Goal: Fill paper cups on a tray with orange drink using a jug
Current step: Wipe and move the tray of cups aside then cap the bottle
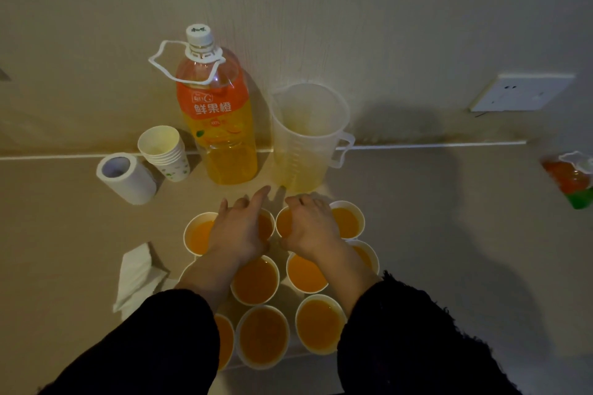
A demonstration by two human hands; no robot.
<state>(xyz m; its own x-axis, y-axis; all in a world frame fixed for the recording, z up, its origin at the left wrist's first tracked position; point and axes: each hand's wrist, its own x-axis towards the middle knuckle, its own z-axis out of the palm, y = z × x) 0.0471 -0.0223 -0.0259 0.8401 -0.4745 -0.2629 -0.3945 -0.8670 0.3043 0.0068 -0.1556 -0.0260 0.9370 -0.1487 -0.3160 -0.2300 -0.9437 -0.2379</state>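
Note:
Several paper cups of orange drink (263, 335) stand close together on a white tray (290, 300) in front of me. My left hand (240, 229) lies over a filled cup (265, 228) in the far row, its fingers stretched forward. My right hand (313, 228) covers the neighbouring far-row cup (284, 223), with fingers bent down past its far rim and the thumb on its near side. The clear plastic jug (308, 138) stands just behind the cups against the wall, holding only a little yellow liquid at the bottom.
A large capped orange drink bottle (218, 112) stands left of the jug. Further left are a stack of empty paper cups (165, 151) and a white paper roll (125, 176). A folded napkin (138, 272) lies left of the tray. Another bottle (571, 179) lies at the right edge.

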